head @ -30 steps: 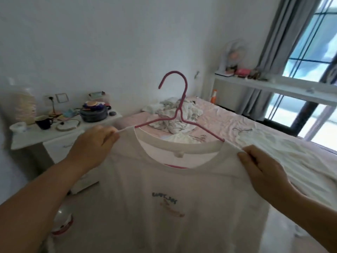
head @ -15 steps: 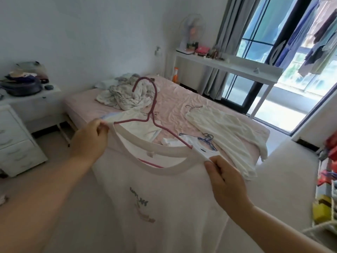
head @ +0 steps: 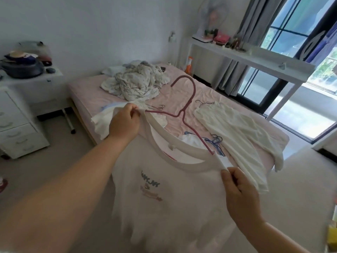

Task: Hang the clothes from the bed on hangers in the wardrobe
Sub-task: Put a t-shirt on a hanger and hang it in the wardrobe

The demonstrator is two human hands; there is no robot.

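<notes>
I have the white T-shirt (head: 164, 194) held up in front of me, both hands pinching it at the shoulders. My right hand (head: 240, 192) is nearest, thumb and fingers closed on the right shoulder seam just past the collar. My left hand (head: 125, 125) is further out and higher, fingers curled round the left shoulder, where the pink hanger (head: 184, 114) goes into the neck opening. The hanger sits inside the shirt, its arms running under the collar and its hook standing tilted above the neckline. The shirt front hangs down between my arms, showing a small printed logo.

Behind the shirt lies the bed (head: 87, 99) with its pink sheet. On it, near the right edge, a long white garment (head: 237, 132) is spread out, with blue hangers (head: 215, 141) just beside it. A crumpled pile of clothes (head: 136, 83) sits further up the bed. To the left stands a white drawer unit (head: 20, 125) with a dark pot on top; a white shelf (head: 255, 57) runs by the window.
</notes>
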